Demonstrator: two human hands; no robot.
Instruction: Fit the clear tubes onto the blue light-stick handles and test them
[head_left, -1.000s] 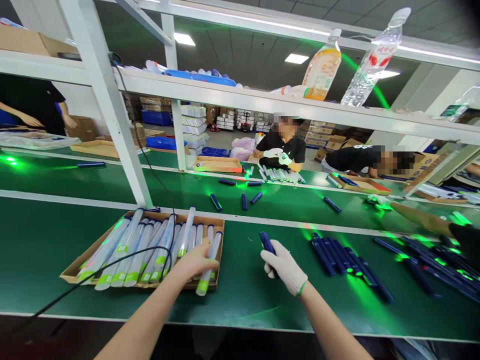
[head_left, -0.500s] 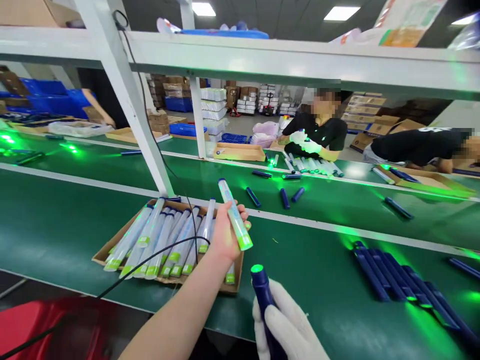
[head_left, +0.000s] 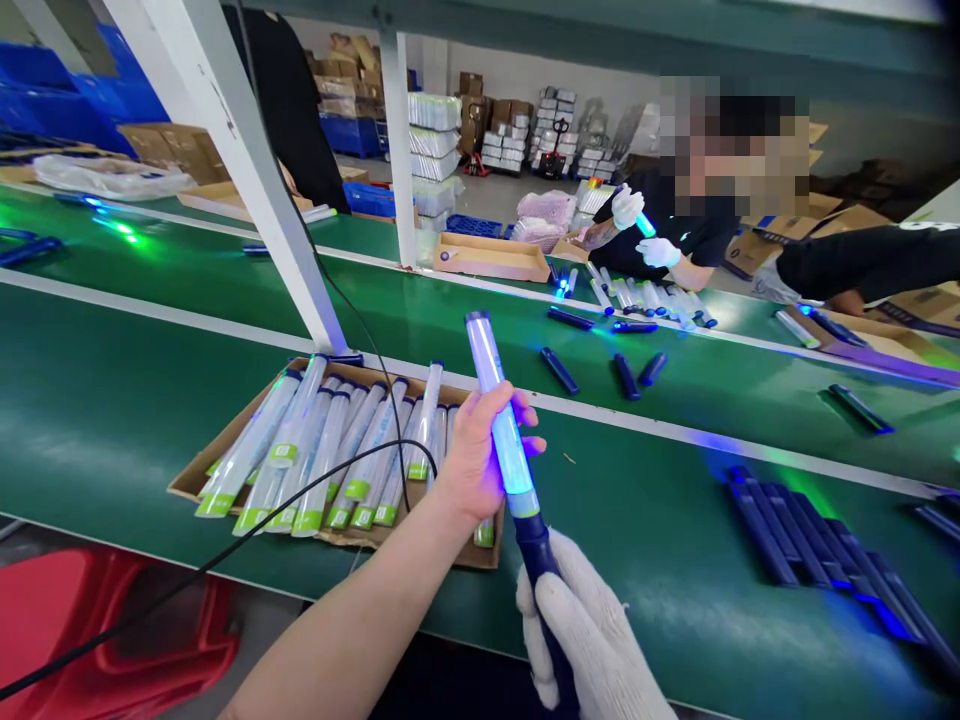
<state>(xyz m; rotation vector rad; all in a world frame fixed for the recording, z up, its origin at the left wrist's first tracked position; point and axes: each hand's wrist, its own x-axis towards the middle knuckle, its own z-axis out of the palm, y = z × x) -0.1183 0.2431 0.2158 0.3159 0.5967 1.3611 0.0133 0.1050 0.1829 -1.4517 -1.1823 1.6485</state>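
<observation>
My left hand is wrapped around the clear tube of a light stick, fingers closed, and my gloved right hand is closed on its dark blue handle. The stick is right in front of me, tilted up over the belt and glowing blue-white. It looks light and stiff, but that smooth tube could be slippery against bare skin and might crack if squeezed, so I'd say the handle's the safer place to hold. The bottom edge of the frame cuts off my right hand, and I can't tell how firmly the tube is seated in the handle.

Just beyond my left wrist, spare tubes lie in a cardboard tray, with a black cable running across them. A red stool sits in the lower left. Dark blue handles lie side by side on the green conveyor belt at lower right. Up at the top right, a co-worker in white gloves holds a lit stick, partly blurred.
</observation>
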